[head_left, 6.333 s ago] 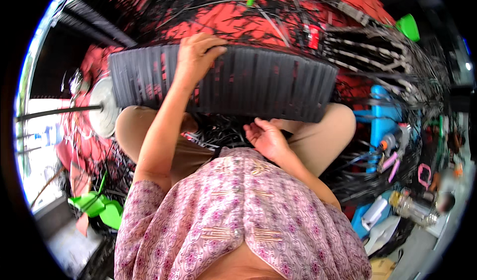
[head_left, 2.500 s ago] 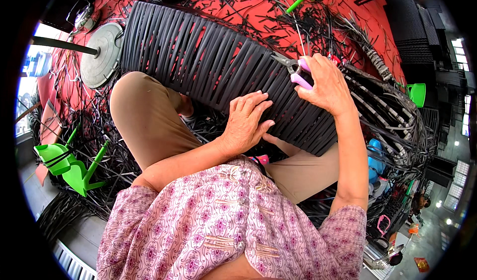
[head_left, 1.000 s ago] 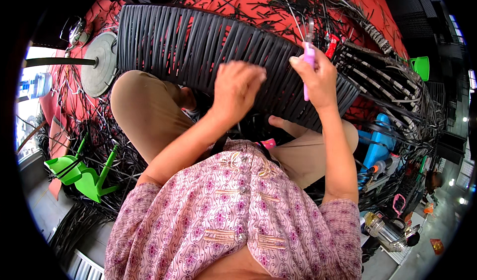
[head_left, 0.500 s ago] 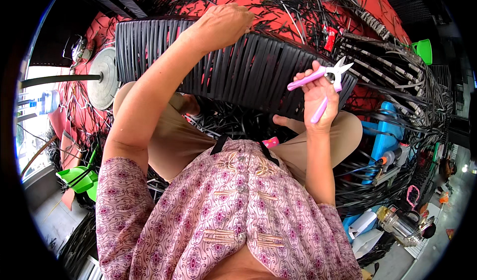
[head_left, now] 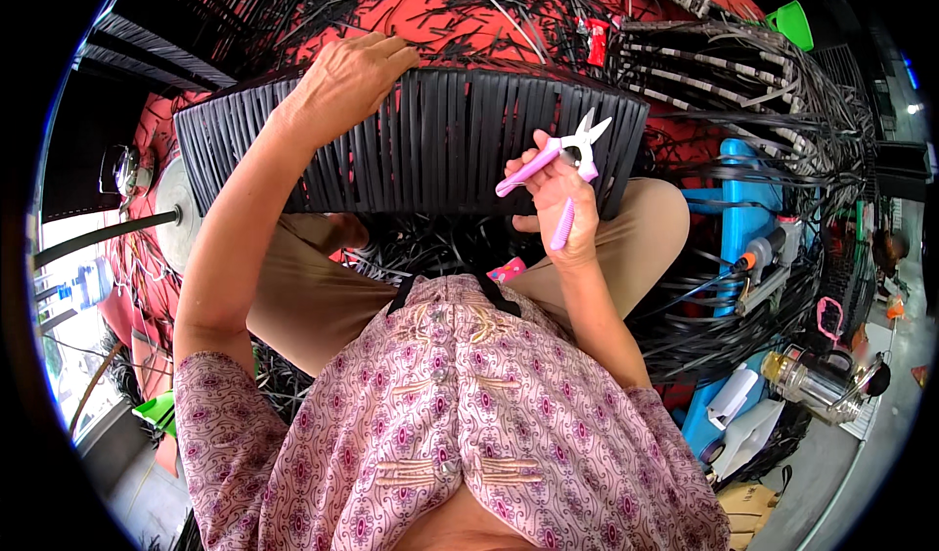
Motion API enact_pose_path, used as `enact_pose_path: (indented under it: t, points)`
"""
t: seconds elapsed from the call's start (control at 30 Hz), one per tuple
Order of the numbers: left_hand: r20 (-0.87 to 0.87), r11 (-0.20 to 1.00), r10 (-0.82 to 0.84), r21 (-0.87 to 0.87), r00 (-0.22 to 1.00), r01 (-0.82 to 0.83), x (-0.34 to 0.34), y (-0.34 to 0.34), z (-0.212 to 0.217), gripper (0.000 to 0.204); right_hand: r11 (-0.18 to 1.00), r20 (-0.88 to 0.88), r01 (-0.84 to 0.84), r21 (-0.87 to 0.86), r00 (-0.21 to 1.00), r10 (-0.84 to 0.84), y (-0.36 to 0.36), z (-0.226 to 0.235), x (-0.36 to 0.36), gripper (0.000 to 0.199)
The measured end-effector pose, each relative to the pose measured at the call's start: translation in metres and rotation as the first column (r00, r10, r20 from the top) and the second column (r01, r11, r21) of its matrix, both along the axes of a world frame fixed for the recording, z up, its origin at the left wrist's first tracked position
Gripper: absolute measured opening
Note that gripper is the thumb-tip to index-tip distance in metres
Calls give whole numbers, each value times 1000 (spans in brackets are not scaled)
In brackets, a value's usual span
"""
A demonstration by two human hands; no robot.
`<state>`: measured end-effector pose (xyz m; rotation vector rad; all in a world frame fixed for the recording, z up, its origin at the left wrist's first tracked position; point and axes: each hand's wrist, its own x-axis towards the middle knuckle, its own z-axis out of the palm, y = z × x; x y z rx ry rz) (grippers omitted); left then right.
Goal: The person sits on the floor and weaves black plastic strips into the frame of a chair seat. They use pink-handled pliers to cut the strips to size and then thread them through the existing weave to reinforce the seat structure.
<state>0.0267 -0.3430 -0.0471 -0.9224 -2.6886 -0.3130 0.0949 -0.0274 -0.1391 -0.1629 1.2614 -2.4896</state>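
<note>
Across my lap and in front of my knees lies a long panel of black plastic strips (head_left: 460,140), woven side by side around a frame. My left hand (head_left: 347,82) is at its far edge, the fingers bent over that rim and the palm against the strips. A pair of pink-handled pruning shears (head_left: 531,170) rests in my right hand (head_left: 575,204), held above the right part of the panel. The silvery blades stand apart and point away from me, touching no strip. The lower handle lies along the palm.
Black strip offcuts (head_left: 391,8) litter the red floor. Bundled strips (head_left: 743,72) lie at the far right. A blue plastic stool (head_left: 743,219) with an orange-tipped tool (head_left: 763,253), and a glass jar (head_left: 807,380), are to my right. A round grey weight (head_left: 176,219) stands left.
The panel has turned, its left end coming nearer me and its far edge lying more level. My left hand has come nearer with it. The right hand still holds the shears; the whole view has shifted.
</note>
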Motion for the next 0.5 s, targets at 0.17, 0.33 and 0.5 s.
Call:
enact_pose_path:
  t: [0.17,0.33,0.5]
  points:
    - [-7,995,1,-97,1000,-2,2,4,6,33,1000,0,8,-6,1000,-8,1,-1,0,80]
    - [-102,993,52,-103,993,-62,3,4,-11,35,999,-3,-7,-33,1000,7,1,-3,0,82]
    - [-84,984,161,-64,983,-167,-2,7,-21,27,1000,-8,-4,-24,1000,4,2,-4,-1,83]
